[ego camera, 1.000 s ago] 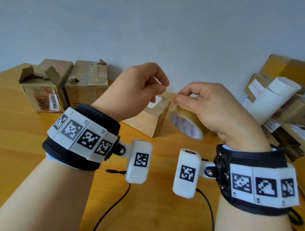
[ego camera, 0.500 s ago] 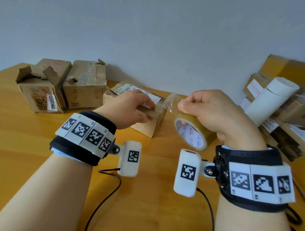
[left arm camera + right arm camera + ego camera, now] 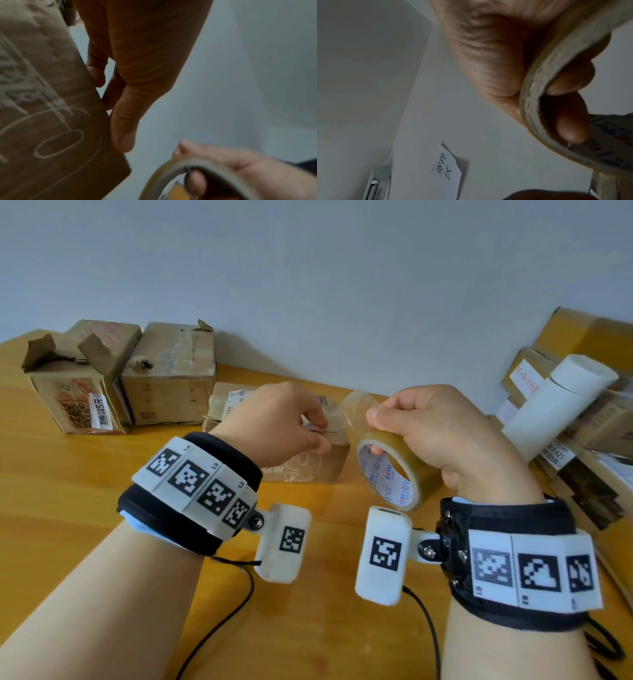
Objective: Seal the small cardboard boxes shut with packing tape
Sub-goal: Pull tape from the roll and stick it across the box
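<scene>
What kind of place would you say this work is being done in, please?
Probably a small parcel-packing corner: worn cardboard boxes with shipping labels along a wooden table, a packing tape roll, and more labelled parcels against the wall.
</scene>
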Motion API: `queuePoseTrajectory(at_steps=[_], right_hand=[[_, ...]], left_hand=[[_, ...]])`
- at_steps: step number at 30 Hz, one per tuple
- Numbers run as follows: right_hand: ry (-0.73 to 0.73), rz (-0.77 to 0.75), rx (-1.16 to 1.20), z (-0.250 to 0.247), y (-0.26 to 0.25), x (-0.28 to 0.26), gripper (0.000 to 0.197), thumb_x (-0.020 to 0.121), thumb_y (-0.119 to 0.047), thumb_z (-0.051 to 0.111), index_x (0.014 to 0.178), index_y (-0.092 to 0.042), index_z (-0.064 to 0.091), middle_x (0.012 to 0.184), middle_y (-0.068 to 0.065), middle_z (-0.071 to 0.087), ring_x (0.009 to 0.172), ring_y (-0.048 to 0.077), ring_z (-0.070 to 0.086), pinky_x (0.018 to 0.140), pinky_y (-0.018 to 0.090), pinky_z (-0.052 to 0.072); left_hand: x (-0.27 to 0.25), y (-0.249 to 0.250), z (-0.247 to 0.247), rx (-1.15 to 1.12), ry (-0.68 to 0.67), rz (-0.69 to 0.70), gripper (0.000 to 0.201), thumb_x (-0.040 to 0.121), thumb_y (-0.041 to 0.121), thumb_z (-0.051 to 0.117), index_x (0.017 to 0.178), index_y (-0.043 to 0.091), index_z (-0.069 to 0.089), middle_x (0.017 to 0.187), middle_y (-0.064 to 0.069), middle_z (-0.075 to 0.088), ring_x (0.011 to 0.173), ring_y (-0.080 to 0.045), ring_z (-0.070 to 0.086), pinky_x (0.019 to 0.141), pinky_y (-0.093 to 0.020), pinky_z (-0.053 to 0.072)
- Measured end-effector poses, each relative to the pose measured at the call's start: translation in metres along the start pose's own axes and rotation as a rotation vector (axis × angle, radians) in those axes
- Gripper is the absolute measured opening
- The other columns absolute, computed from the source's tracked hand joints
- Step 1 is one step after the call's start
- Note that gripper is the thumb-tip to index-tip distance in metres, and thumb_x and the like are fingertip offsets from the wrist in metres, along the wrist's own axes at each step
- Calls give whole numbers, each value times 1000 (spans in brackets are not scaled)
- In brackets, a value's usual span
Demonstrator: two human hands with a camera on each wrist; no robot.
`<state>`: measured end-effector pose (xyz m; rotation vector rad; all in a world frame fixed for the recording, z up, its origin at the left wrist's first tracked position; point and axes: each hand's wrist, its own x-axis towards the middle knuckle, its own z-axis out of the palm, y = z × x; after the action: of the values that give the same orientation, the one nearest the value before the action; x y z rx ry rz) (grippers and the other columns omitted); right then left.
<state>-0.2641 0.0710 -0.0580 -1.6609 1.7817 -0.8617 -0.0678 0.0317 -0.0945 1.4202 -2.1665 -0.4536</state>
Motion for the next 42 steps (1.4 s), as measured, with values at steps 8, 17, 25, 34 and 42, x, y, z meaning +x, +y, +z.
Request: queuePoseTrajectory(at_steps=[8,17,25,34,42], right_hand=[[-55,13,-26,1,-4,-1,21,93,-43,71,84,-24,76,79,-1,77,82,23,73,83,43,58],[-131,7,-12,-3,-1,-3,19,92,-43,72,84,-27,78,80,-6,77,83,20,73,81,41,59],[-148,96,-11,11,-3,-15,44,91,-61,65,91,-19,77,82,3,78,78,23,74,76,42,60],[-191,253,192,28,-2,-31,37,100,-52,59,103,-15,65,86,2,74,69,14,68,59,28,53],[-154,344,261,35,-6,-23,37,101,-49,58,111,-13,62,93,6,73,81,22,72,74,37,63]], left_hand=[[-3,8,-17,-720,16,-243,26,95,39,62,113,22,71,105,7,75,106,-14,65,94,-36,51],[16,23,-22,-581,-121,-219,14,84,25,76,87,11,74,74,4,69,74,-12,57,74,-32,44],[31,39,-27,-240,-113,-196,8,89,25,73,83,20,70,82,2,66,64,-12,54,59,-29,48],[41,42,-28,-36,-182,-132,3,87,23,74,85,24,71,91,4,71,90,-16,67,86,-36,56],[53,44,-27,69,-214,-80,3,88,24,73,87,23,71,88,8,68,80,-9,60,74,-28,49]])
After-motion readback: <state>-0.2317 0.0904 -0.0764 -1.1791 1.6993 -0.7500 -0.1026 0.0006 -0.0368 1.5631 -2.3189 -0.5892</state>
